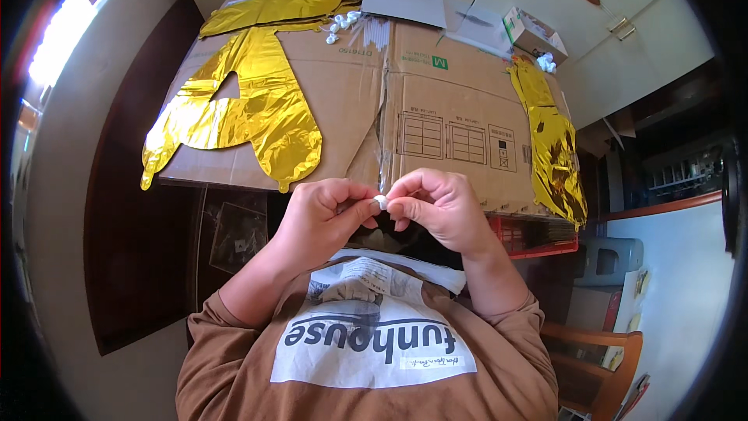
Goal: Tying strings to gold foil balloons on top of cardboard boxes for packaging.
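Observation:
My left hand (pixel 333 206) and my right hand (pixel 433 207) meet in front of the near edge of a large cardboard box. Between their fingertips they pinch a small white bundle (pixel 381 202); its exact kind is too small to make out. A flat gold foil balloon shaped like a letter A (pixel 273 101) lies on the left of the box. Behind it more gold foil (pixel 273 12) is spread out. Another deflated gold foil balloon (pixel 552 144) hangs over the box's right side. Several similar small white bundles (pixel 336 30) sit near the back.
The cardboard box (pixel 436 93) forms the work surface, its taped seam running down the middle. At the back lie a white flat sheet (pixel 403 1), white sticks (pixel 375 33) and a small open carton (pixel 538 31). A wooden chair (pixel 623 359) stands at lower right, near a red crate (pixel 538 238).

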Available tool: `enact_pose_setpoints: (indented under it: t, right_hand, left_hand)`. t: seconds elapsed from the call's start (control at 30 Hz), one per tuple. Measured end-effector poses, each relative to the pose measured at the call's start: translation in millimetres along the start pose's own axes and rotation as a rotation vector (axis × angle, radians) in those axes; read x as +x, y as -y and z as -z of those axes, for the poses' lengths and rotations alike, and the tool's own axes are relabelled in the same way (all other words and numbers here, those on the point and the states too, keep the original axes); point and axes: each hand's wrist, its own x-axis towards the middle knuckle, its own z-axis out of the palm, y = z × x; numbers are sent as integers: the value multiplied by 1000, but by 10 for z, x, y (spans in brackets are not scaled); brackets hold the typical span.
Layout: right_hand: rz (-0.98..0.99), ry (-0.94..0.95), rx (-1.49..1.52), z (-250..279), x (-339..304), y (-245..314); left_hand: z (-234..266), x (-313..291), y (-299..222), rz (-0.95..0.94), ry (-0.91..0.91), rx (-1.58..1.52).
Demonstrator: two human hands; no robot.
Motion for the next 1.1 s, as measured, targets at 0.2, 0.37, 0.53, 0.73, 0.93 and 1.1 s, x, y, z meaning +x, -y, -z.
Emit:
enact_pose_setpoints:
  t: [0.2, 0.37, 0.53, 0.73, 0.93, 1.1]
  right_hand:
    - [406, 25, -850, 106, -40, 127]
    - [490, 13, -796, 86, -27, 263]
    - [311, 14, -534, 37, 90, 120]
    - [710, -89, -952, -200, 67, -121]
    - [889, -16, -1332, -194, 76, 153]
    - [836, 40, -1114, 66, 304, 245]
  left_hand:
    - [39, 26, -20, 96, 82, -43]
    - [31, 25, 33, 101, 168, -174]
    - [40, 29, 12, 11, 99, -378]
    - [-47, 72, 169, -228, -331, 122]
    - [4, 92, 64, -379, -161, 446]
    - [-49, 75, 90, -288, -4, 248]
